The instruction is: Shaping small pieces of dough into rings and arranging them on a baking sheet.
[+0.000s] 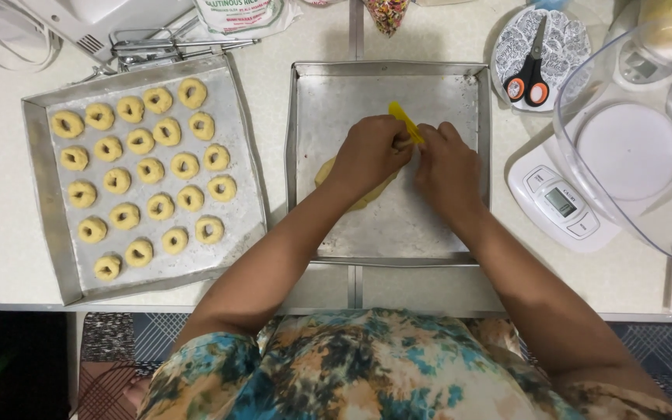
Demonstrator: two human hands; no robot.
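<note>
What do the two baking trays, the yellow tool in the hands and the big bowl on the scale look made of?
Left tray and middle tray: dull grey metal, probably aluminium, with scuffed sheen. Yellow tool: likely plastic, bright even colour. Bowl: clear plastic, it seems; the scale shows through.

Light is even and fairly bright, apparently from overhead; the source is out of frame. The white tabletop (297,47) reads pale with no hard highlights. The square metal baking tray in the middle (386,233) shows a dull, diffuse sheen, not sharp glare. Soft short shadows lie under the left hand (369,153) and the right hand (446,167). The clear plastic bowl (647,225) at right carries faint reflections along its rim. Focus is sharp centrally; straight edges bow slightly toward the corners. The lower left corner falls into darkness.
</note>
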